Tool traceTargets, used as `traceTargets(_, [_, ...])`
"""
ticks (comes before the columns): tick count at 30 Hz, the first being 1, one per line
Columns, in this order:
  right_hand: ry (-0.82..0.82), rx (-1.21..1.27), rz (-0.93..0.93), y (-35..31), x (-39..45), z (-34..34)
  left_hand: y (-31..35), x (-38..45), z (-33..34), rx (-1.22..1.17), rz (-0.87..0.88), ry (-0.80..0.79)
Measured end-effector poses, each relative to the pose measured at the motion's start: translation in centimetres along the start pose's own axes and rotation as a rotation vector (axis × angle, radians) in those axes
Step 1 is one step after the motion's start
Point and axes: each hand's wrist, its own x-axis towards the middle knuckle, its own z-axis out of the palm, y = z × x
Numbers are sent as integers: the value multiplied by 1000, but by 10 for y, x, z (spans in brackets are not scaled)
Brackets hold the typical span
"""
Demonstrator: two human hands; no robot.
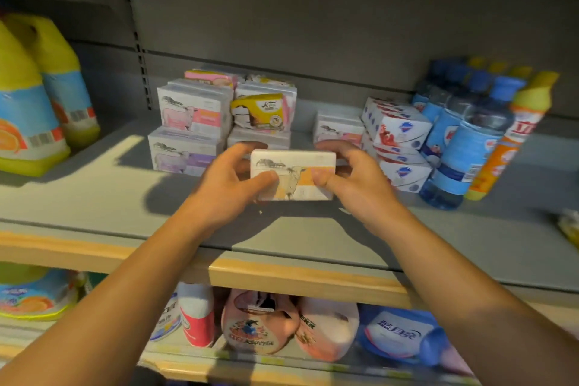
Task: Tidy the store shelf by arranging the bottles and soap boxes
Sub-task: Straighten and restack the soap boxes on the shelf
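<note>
Shelf, grey and wide, carries everything here. Yellow jugs stand at its far left and blue bottles with an orange-labelled one crowd the right end. Between them, toward the back, sit a cow-print stack of soap boxes two high, a second stack just right of it topped by a crumpled yellow pack, a low single box further right, and a leaning red-and-white pile touching the bottles.

Nearer than all these, the orange box is held just above the shelf, its long axis running left to right and its printed face toward the camera. Left hand grips its left end, thumb on the front, fingers curled over the top and behind. Right hand grips the right end the same way. Both hands are equally close, one at each end.

What matters for placing it, I judge: the second stack lies directly behind the box, almost touching its far edge, and the gap between that stack and the low single box lies behind and slightly right. The box is already parallel to the rows, so a straight push away should need no turning. The pile's lean leaves little spare room on the right.
</note>
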Motion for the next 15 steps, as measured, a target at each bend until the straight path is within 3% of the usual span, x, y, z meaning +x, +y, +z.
traceTargets(3, [25, 186, 42, 7, -15, -15, 2, 0, 21, -153, -84, -33])
traceTargets(8, [-115, 314, 107, 30, -34, -35, 6, 5, 51, -319, -290, -51])
traceTargets(15, [-41, 385, 159, 44, -36, -27, 5, 4, 50, -305, -261, -19])
